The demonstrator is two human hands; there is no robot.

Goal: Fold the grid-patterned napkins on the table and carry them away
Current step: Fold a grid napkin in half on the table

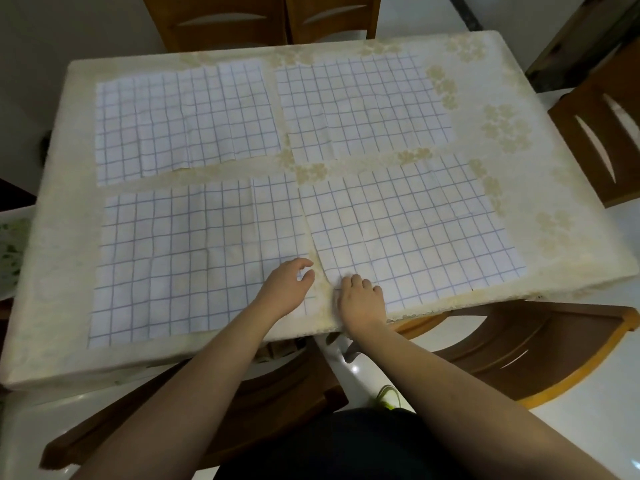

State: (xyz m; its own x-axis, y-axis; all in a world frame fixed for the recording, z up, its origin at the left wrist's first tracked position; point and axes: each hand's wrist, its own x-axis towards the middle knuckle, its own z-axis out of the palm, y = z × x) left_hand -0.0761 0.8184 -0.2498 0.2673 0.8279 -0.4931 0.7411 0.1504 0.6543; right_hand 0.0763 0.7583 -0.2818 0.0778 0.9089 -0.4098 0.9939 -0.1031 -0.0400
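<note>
Checked napkin [412,230] under curled right hand [362,297]

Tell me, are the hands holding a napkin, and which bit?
The right hand grips the near-right napkin at its near left corner. The left hand only hovers over the near-left napkin, holding nothing.

Near-right napkin's [408,233] near-left corner hidden under right hand [363,299], chairs [602,133] cut off at frame's upper and right edges, right fingers' [356,282] tips curled from sight
</note>
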